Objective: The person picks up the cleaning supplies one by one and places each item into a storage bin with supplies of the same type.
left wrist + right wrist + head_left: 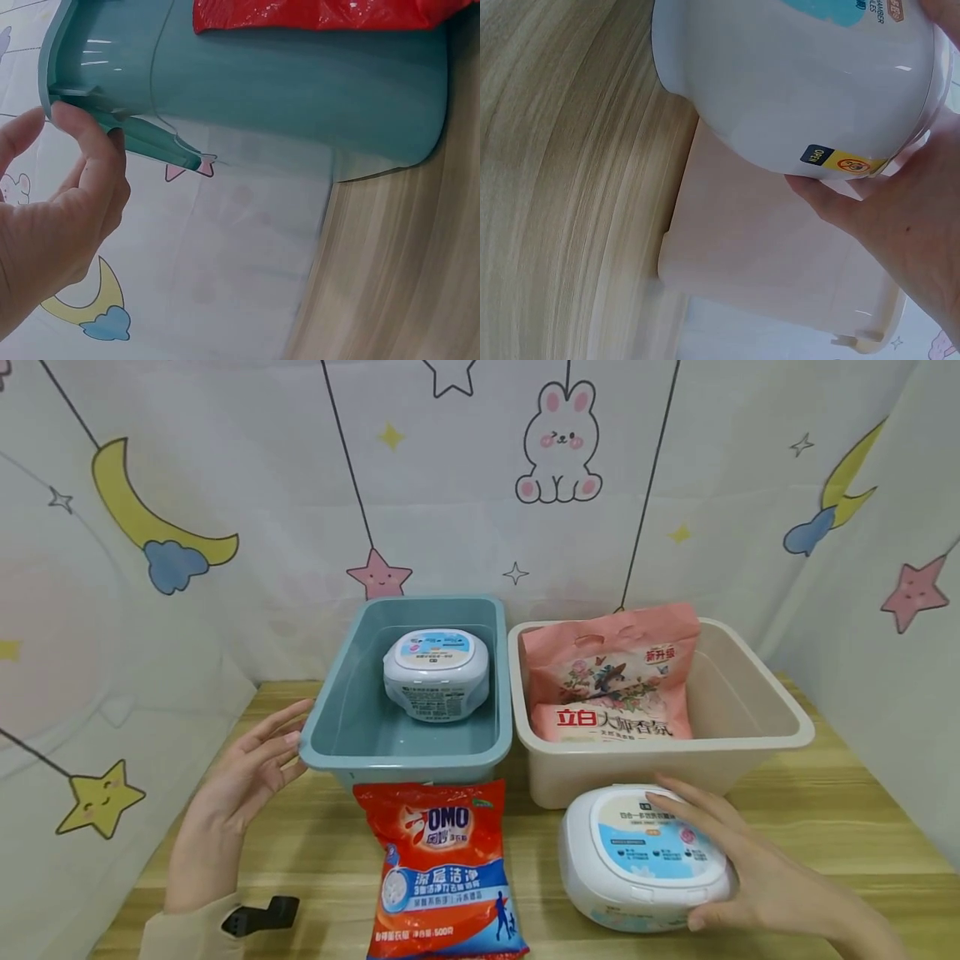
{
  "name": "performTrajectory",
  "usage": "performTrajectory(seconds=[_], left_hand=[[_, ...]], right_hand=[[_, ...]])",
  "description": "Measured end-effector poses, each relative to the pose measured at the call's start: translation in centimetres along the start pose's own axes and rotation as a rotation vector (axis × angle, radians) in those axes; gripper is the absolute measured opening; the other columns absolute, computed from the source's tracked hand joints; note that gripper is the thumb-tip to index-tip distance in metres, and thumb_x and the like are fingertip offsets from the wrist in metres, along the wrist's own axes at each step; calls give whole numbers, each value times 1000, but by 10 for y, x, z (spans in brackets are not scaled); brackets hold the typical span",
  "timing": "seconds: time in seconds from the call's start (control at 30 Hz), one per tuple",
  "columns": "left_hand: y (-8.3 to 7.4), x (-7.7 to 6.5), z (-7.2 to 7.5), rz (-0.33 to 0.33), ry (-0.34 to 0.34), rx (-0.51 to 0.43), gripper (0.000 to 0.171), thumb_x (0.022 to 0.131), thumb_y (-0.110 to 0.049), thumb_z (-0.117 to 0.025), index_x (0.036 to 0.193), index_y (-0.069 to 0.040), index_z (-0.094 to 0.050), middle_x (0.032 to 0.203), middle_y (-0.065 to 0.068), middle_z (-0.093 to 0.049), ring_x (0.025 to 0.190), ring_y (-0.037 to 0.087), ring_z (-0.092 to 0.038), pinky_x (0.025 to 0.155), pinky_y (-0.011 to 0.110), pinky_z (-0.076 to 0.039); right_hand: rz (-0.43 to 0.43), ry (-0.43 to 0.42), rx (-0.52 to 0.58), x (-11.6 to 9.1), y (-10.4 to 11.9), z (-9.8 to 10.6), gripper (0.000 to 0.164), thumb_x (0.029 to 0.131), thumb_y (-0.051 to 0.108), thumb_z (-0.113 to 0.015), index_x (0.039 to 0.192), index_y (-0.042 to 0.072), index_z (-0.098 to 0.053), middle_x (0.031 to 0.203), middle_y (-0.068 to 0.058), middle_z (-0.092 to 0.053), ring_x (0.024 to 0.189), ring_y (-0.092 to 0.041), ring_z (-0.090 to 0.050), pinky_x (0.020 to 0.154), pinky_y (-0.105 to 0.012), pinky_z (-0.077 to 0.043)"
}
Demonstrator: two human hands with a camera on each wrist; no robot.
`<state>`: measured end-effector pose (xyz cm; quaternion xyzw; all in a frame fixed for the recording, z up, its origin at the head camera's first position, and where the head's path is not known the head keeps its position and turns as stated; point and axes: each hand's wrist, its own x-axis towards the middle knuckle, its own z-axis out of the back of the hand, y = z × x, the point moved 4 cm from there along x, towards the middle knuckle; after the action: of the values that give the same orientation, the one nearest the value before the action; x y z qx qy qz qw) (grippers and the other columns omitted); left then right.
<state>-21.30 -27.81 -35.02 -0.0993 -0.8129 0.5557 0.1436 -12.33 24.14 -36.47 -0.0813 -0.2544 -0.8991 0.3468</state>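
My right hand [750, 868] grips a white tub of laundry capsules [652, 860] with a blue label, fingers over the lid and thumb low on its side. In the right wrist view, the tub [802, 90] shows a small "OPEN" mark near the thumb. My left hand [247, 768] touches the left rim of a blue-green bin [420, 760] with its fingertips; the left wrist view shows these fingers [90, 142] right at the rim's underside. A similar capsule tub [437, 672] sits inside that bin. A red OMO detergent bag [442, 868] lies in front of it.
To the right stands a cream bin [750, 743] holding a pink detergent bag [611, 681]. Both bins stand side by side on the wood-grain table [300, 835]. Behind them hangs a white curtain [285, 543] printed with moons, stars and a rabbit.
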Motion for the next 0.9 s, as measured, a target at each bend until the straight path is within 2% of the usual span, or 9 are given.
performTrajectory(seconds=[0.23, 0.5, 0.7, 0.9], left_hand=[[0, 1, -1, -34, 1, 11, 43, 99, 4, -38, 135, -15, -55, 122, 0, -60, 100, 11, -65, 82, 25, -55], [4, 1, -5, -24, -56, 57, 44, 98, 4, -43, 134, -18, -55, 118, -3, -60, 100, 9, -64, 83, 23, -54], [3, 1, -7, -23, -86, 53, 43, 97, 3, -45, 132, -18, -57, 117, -2, -59, 98, 9, -64, 82, 23, -55], [1, 0, -7, -19, -99, 62, 43, 97, 3, -46, 132, -19, -57, 117, -2, -59, 98, 9, -64, 81, 23, -54]], right_hand=[[-1, -4, -5, 1, 0, 1, 114, 51, 46, -91, 146, 10, -40, 156, -11, -26, 139, -9, -24, 96, -9, -27], [1, -2, 0, 0, -1, 1, 115, 51, 46, -91, 146, 10, -39, 155, -11, -28, 138, -7, -24, 95, -6, -20], [-15, 3, -55, 0, 0, 2, 116, 50, 51, -90, 147, 11, -39, 155, -7, -28, 136, -4, -25, 92, -7, -27], [-66, 64, -115, 1, 0, 0, 119, 50, 56, -89, 148, 15, -37, 155, -4, -25, 135, 3, -19, 83, -23, -46]])
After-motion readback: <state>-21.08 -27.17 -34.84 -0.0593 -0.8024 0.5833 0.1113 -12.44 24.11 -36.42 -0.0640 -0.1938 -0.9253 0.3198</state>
